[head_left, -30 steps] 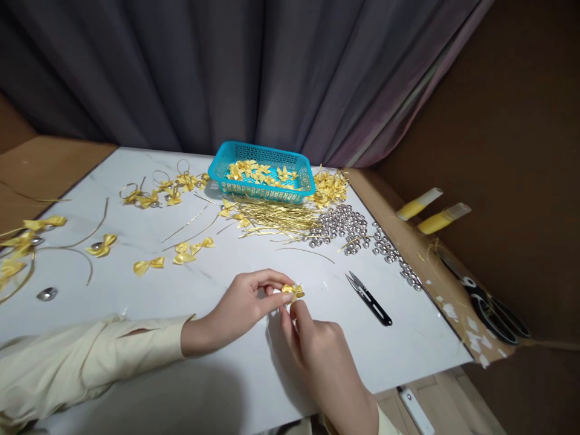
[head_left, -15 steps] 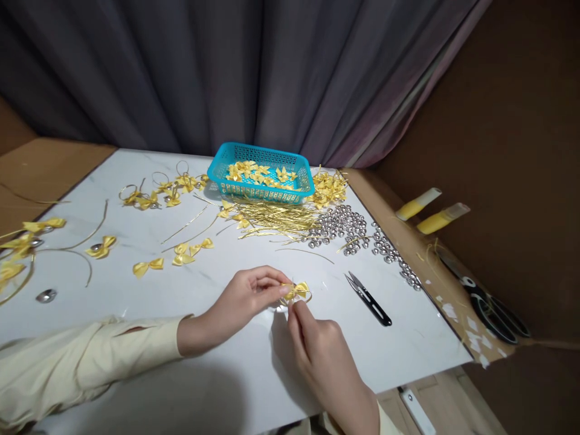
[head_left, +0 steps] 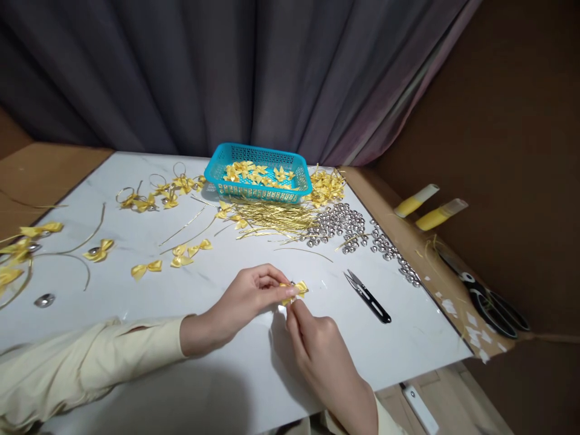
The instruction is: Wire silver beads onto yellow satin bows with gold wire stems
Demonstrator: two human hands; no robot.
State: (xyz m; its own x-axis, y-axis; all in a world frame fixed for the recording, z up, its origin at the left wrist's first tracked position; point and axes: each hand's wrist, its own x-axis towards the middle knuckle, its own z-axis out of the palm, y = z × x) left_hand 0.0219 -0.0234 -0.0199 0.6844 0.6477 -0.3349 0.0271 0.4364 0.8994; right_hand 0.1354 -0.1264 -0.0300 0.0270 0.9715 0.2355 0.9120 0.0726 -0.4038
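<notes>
My left hand (head_left: 256, 293) pinches a yellow ribbon bow (head_left: 301, 289) between thumb and fingers, just above the table. The thumb covers the middle of the bow. Right below it, my right hand (head_left: 319, 344) has its thumb and forefinger pressed together on a thin gold cord (head_left: 291, 299) that runs up to the bow; little of the cord shows. To the right of my hands lie black thread snips (head_left: 368, 296). Several loose yellow bows (head_left: 146, 269) rest on the table beyond my left hand.
A blue basket (head_left: 258, 151) of bows stands at the back. In front of it are gold cords (head_left: 276, 217) and silver beads (head_left: 339, 223). Tied bows and a loose bead (head_left: 45, 300) lie left. Scissors (head_left: 489, 302) and two yellow tubes (head_left: 441, 214) are beyond the right edge.
The gold cord loop that stood out around the bow has been drawn in and hardly shows now. My left thumb has shifted slightly right over the bow's middle.
</notes>
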